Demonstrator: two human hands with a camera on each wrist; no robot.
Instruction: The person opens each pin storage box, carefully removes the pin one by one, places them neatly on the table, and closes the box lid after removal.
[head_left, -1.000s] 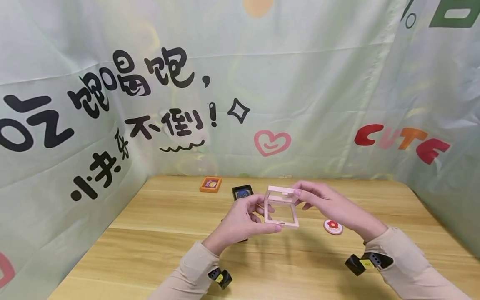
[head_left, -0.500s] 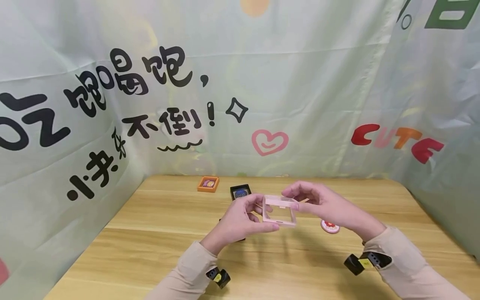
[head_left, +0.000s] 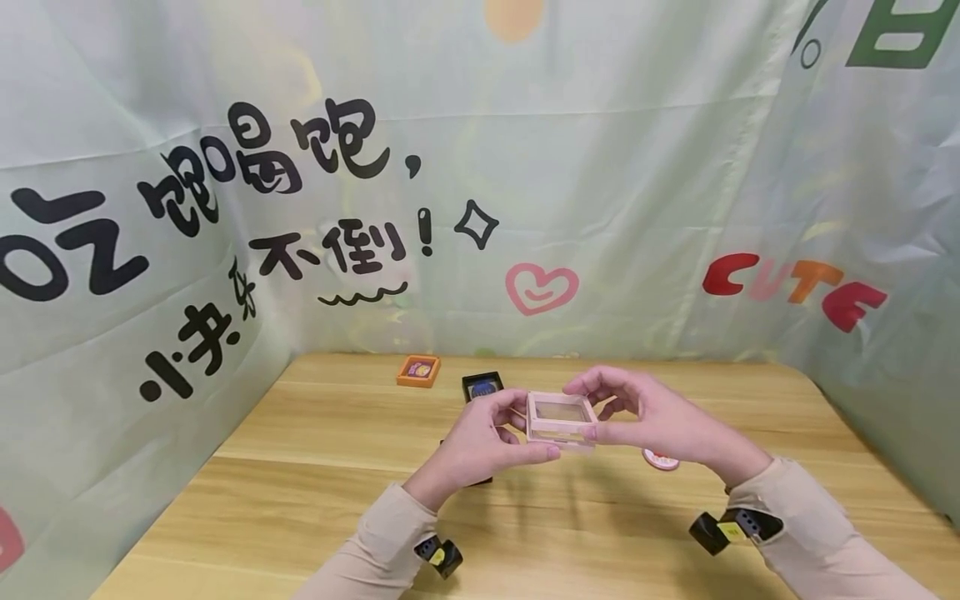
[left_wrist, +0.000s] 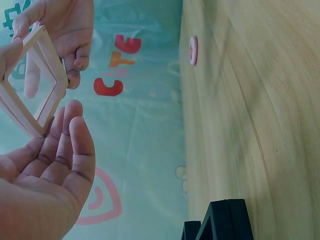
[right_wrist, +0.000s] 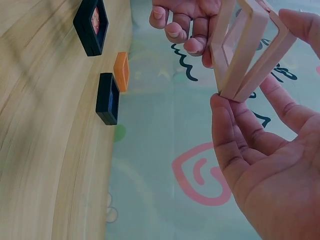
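My left hand (head_left: pixel 487 439) and right hand (head_left: pixel 652 417) are pinching the pink case (head_left: pixel 562 411) above the counter (head_left: pixel 337 467), its lid (head_left: pixel 557 426) ajar. I'm seemingly closing it; the next move is calling for gentle pressure.

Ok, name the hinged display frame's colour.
The hinged display frame is pale pink, clearest in the head view.

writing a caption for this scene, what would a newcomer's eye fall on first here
Probably the big black lettering across the left part of the backdrop. Next comes the pink frame, partly open, held above the table between the left hand and right hand. A small orange frame also stands out near the table's far edge, left of centre in the head view.
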